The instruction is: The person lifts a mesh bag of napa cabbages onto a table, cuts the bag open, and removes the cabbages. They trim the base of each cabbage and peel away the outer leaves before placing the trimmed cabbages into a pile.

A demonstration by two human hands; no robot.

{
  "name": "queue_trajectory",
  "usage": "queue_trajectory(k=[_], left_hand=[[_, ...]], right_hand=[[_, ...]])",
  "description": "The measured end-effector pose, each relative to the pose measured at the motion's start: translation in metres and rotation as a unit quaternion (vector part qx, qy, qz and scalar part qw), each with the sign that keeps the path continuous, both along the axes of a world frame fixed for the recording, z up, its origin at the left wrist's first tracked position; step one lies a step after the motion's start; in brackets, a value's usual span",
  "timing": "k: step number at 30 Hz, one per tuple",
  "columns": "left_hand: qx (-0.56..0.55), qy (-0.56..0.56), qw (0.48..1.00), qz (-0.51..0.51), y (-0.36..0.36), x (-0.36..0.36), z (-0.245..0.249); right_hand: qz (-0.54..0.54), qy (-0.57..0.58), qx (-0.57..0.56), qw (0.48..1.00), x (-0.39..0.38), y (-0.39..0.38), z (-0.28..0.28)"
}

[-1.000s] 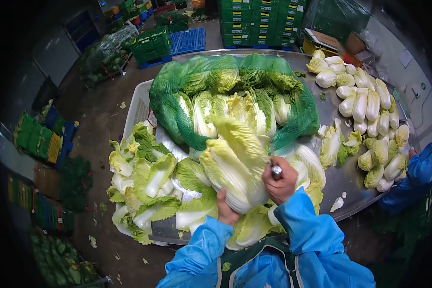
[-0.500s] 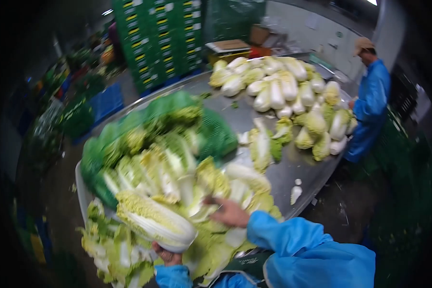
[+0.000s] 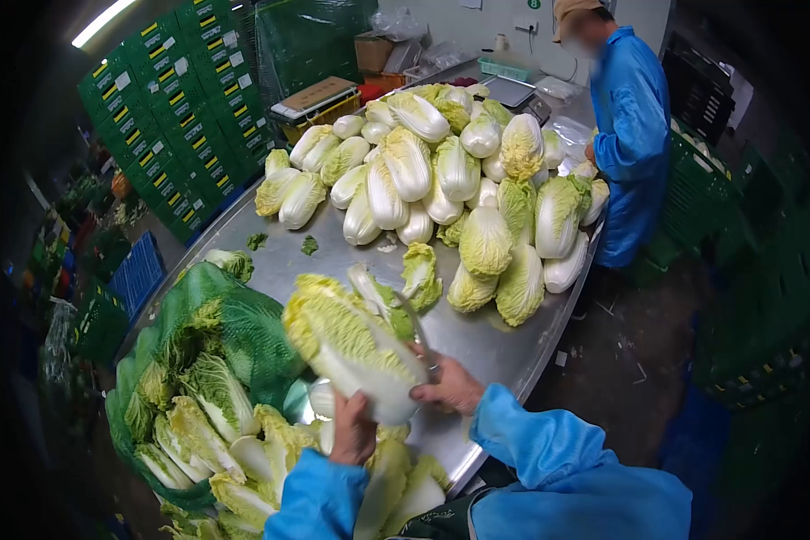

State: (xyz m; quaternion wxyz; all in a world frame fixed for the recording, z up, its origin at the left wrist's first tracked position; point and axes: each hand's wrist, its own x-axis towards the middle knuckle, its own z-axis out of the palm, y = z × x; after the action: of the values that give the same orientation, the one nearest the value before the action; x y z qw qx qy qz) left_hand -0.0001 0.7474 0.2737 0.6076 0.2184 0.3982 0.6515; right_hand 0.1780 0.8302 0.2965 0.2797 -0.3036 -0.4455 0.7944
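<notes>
A napa cabbage (image 3: 362, 346) with pale yellow-green leaves is held tilted above the metal table, its white root end toward me. My left hand (image 3: 353, 430) grips it from below, near the root end. My right hand (image 3: 453, 385) is closed at the right side of that end around what looks like a knife (image 3: 414, 322), whose thin curved blade rises beyond the fingers; its handle is hidden. Loose outer leaves (image 3: 421, 277) lie behind the cabbage. A green mesh sack (image 3: 247, 315) spills untrimmed cabbages (image 3: 214, 393) at the left.
A large pile of trimmed cabbages (image 3: 405, 166) covers the far part of the metal table (image 3: 283, 261). A co-worker in blue (image 3: 634, 135) stands at its right edge. Stacked green crates (image 3: 184, 117) stand beyond the left edge. Discarded leaves (image 3: 405, 490) lie close before me.
My view has swung toward the far pile. The cabbage has been lifted off the leaf heap and turned, its leafy top now pointing away. My right hand has come to its root end.
</notes>
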Motion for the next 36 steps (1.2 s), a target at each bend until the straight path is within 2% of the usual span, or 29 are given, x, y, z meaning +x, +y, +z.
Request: queue_trajectory(k=[2, 4, 5, 6, 7, 8, 9, 11, 13, 15, 16, 18, 20, 21, 22, 24, 27, 29, 31, 34, 36], left_hand=[[-0.016, -0.049, 0.998, -0.045, 0.051, 0.021, -0.034], [-0.025, -0.086, 0.995, -0.054, 0.093, 0.034, -0.053], [-0.032, -0.164, 0.985, -0.036, 0.11, 0.036, -0.06], [-0.039, -0.241, 0.97, -0.018, 0.123, 0.037, -0.063], [-0.041, -0.237, 0.971, -0.008, 0.131, 0.033, -0.064], [-0.027, -0.266, 0.963, -0.006, 0.135, 0.025, -0.064], [-0.012, -0.292, 0.956, -0.006, 0.138, 0.014, -0.063], [0.02, -0.242, 0.97, 0.027, 0.135, -0.01, -0.048], [0.022, -0.17, 0.984, 0.055, 0.119, -0.034, -0.036], [0.008, -0.121, 0.989, 0.08, 0.095, -0.054, -0.026], [-0.01, -0.096, 0.99, 0.1, 0.083, -0.058, -0.017], [-0.022, -0.059, 0.992, 0.113, 0.064, -0.065, -0.002], [-0.019, -0.056, 0.993, 0.105, 0.059, -0.066, 0.011], [-0.02, -0.063, 0.992, 0.105, 0.062, -0.063, 0.014], [-0.026, -0.051, 0.994, 0.09, 0.067, -0.06, 0.017], [-0.03, -0.034, 0.997, 0.06, 0.086, -0.049, 0.017], [-0.07, -0.01, 0.998, 0.0, 0.131, 0.0, 0.015], [-0.106, -0.067, 0.991, -0.047, 0.165, 0.03, 0.004], [-0.084, -0.111, 0.99, -0.022, 0.197, 0.052, -0.039], [-0.037, 0.004, 0.994, 0.101, 0.238, 0.069, -0.089], [-0.042, 0.085, 0.983, 0.158, 0.258, 0.072, -0.102]], right_hand=[[-0.019, -0.027, 0.021, 0.999, 0.027, 0.023, 0.008], [-0.049, -0.137, 0.02, 0.989, 0.043, 0.047, -0.009], [-0.043, -0.133, 0.02, 0.99, 0.044, 0.057, -0.02], [-0.104, -0.106, 0.011, 0.989, 0.045, 0.065, -0.033], [-0.164, -0.08, 0.0, 0.983, 0.045, 0.074, -0.046], [-0.156, -0.13, 0.03, 0.979, 0.047, 0.086, -0.06], [-0.148, -0.124, 0.024, 0.981, 0.04, 0.098, -0.072], [-0.123, -0.217, 0.096, 0.964, 0.015, 0.123, -0.099], [-0.161, -0.346, 0.303, 0.873, -0.024, 0.159, -0.146], [-0.171, -0.464, 0.331, 0.804, -0.05, 0.187, -0.125], [-0.171, -0.458, 0.329, 0.808, -0.06, 0.193, -0.132], [-0.13, -0.586, 0.298, 0.742, -0.08, 0.21, -0.158], [-0.011, -0.569, 0.265, 0.778, -0.117, 0.186, -0.17], [0.12, -0.488, 0.243, 0.83, -0.114, 0.158, -0.125], [0.063, -0.436, 0.305, 0.844, -0.139, 0.119, -0.173], [0.154, -0.287, 0.32, 0.89, -0.156, 0.058, -0.175], [0.263, -0.122, 0.223, 0.931, -0.144, 0.001, -0.169], [0.305, -0.069, 0.14, 0.939, -0.125, -0.01, -0.165], [0.325, -0.051, 0.079, 0.941, -0.109, -0.012, -0.162], [0.327, -0.052, -0.001, 0.944, -0.091, -0.012, -0.161], [0.318, -0.057, -0.043, 0.945, -0.08, -0.016, -0.159]])
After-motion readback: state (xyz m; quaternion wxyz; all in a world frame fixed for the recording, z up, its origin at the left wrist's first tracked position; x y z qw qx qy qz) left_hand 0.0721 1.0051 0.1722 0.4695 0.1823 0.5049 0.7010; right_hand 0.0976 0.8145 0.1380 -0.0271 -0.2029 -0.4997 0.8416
